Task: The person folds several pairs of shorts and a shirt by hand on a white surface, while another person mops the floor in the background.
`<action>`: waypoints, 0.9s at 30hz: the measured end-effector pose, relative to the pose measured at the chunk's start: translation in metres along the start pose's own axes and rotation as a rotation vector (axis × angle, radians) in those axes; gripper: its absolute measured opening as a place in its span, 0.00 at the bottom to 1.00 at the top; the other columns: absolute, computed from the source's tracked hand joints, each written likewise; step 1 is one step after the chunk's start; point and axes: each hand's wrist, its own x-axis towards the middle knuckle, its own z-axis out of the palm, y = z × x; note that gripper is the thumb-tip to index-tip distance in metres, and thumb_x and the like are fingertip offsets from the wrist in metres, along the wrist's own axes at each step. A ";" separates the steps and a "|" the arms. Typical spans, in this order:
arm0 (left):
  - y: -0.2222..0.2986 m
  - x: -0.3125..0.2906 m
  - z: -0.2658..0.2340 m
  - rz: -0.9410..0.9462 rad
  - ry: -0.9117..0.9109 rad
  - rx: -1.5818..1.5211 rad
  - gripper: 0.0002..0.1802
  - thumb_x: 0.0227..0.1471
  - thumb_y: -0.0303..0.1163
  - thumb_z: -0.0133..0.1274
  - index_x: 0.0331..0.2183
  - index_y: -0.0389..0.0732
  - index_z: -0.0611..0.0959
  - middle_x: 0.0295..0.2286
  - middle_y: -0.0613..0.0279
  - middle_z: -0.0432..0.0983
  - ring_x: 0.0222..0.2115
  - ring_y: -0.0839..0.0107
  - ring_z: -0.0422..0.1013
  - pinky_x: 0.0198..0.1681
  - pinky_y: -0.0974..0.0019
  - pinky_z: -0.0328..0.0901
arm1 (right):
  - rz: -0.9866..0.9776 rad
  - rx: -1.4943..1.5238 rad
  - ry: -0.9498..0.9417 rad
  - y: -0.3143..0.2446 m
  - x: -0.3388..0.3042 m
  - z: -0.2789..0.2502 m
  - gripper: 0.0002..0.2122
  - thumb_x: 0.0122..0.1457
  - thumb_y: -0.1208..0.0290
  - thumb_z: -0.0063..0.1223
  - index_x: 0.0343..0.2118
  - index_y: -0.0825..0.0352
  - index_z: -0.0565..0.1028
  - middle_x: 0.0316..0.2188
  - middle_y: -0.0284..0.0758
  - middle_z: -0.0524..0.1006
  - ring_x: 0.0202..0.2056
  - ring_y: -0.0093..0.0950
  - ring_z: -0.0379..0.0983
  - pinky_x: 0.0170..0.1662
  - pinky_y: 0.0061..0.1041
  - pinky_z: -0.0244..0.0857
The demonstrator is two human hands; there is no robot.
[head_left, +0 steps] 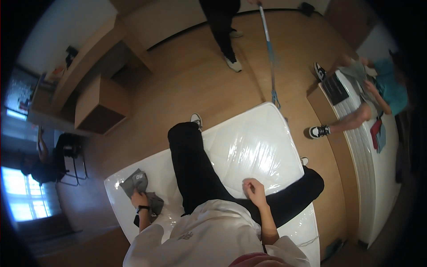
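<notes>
A crumpled grey garment (pixel 153 202) with a small white print lies to my left on the plastic-wrapped white mattress (pixel 249 147). My left hand (pixel 139 199), with a dark band at its wrist, grips the cloth from above. Some of its fingertips are lost in the folds. Beside my right thigh, my right hand (pixel 255 192) hovers over or rests on the mattress, its fingers loosely curled in. Nothing shows in that hand. I sit astride the mattress in black trousers (pixel 191 164).
Ahead, a person in dark trousers (pixel 222 35) stands with a long-handled mop (pixel 269 49). At right, another person (pixel 391 84) sits on a second mattress (pixel 382 178), handling cloth. A wooden cabinet (pixel 100 104) stands by a desk (pixel 89 58) at left. Further left, someone (pixel 44 160) sits near a window.
</notes>
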 end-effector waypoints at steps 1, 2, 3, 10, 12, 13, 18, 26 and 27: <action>-0.030 0.026 0.013 0.118 0.167 -0.018 0.18 0.44 0.34 0.54 0.39 0.38 0.80 0.28 0.44 0.79 0.32 0.41 0.74 0.37 0.45 0.68 | -0.003 0.015 0.022 0.005 0.003 -0.003 0.06 0.56 0.79 0.52 0.37 0.70 0.75 0.27 0.38 0.75 0.26 0.28 0.72 0.32 0.24 0.66; -0.021 0.037 0.006 0.194 0.174 -0.131 0.18 0.44 0.31 0.53 0.40 0.36 0.80 0.30 0.44 0.79 0.34 0.43 0.74 0.39 0.47 0.68 | 0.114 0.227 0.095 0.021 0.003 -0.001 0.05 0.58 0.79 0.51 0.36 0.70 0.75 0.26 0.35 0.75 0.25 0.24 0.71 0.30 0.21 0.66; -0.008 0.047 -0.012 0.282 0.172 -0.238 0.18 0.45 0.29 0.52 0.41 0.34 0.80 0.33 0.43 0.79 0.36 0.45 0.74 0.41 0.49 0.68 | 0.231 0.446 0.178 0.036 0.002 0.000 0.04 0.60 0.79 0.50 0.36 0.71 0.74 0.25 0.33 0.75 0.23 0.21 0.70 0.29 0.19 0.65; 0.245 -0.072 -0.094 0.836 -0.297 -1.148 0.21 0.46 0.25 0.52 0.45 0.31 0.78 0.39 0.53 0.77 0.42 0.65 0.71 0.49 0.62 0.64 | 0.465 0.831 0.143 0.033 0.014 -0.024 0.09 0.61 0.74 0.50 0.43 0.70 0.73 0.31 0.35 0.77 0.26 0.20 0.73 0.30 0.19 0.69; 0.305 -0.125 -0.104 1.041 -0.619 -1.060 0.20 0.44 0.23 0.58 0.43 0.32 0.78 0.35 0.59 0.78 0.36 0.71 0.73 0.44 0.68 0.66 | 0.396 1.010 0.128 0.042 0.007 -0.031 0.12 0.63 0.66 0.51 0.46 0.67 0.73 0.32 0.33 0.77 0.31 0.20 0.73 0.32 0.20 0.69; 0.319 -0.141 -0.080 1.101 -0.584 -1.042 0.17 0.46 0.23 0.60 0.41 0.33 0.79 0.34 0.60 0.79 0.35 0.75 0.73 0.41 0.72 0.67 | 0.351 1.105 0.111 0.043 0.008 -0.035 0.14 0.64 0.63 0.50 0.47 0.66 0.72 0.33 0.32 0.77 0.33 0.20 0.73 0.34 0.19 0.69; 0.355 -0.197 -0.022 0.910 -1.032 -1.210 0.16 0.52 0.21 0.57 0.44 0.29 0.77 0.35 0.60 0.78 0.37 0.77 0.73 0.42 0.74 0.68 | 0.584 1.329 0.393 0.056 -0.018 -0.023 0.25 0.65 0.53 0.45 0.57 0.66 0.65 0.52 0.36 0.71 0.52 0.31 0.69 0.53 0.33 0.67; 0.337 -0.098 -0.005 0.717 -0.589 -1.362 0.18 0.58 0.26 0.52 0.50 0.33 0.75 0.42 0.60 0.76 0.40 0.77 0.70 0.41 0.74 0.64 | 0.615 1.026 0.299 0.072 -0.004 -0.010 0.24 0.68 0.55 0.39 0.59 0.68 0.63 0.53 0.38 0.70 0.50 0.29 0.70 0.48 0.27 0.70; 0.335 -0.095 -0.018 0.669 -0.517 -1.413 0.19 0.58 0.26 0.52 0.52 0.35 0.74 0.46 0.57 0.74 0.43 0.76 0.69 0.42 0.73 0.64 | 0.626 1.050 0.305 0.069 -0.003 -0.012 0.23 0.68 0.55 0.39 0.59 0.68 0.63 0.53 0.37 0.70 0.50 0.29 0.71 0.48 0.27 0.70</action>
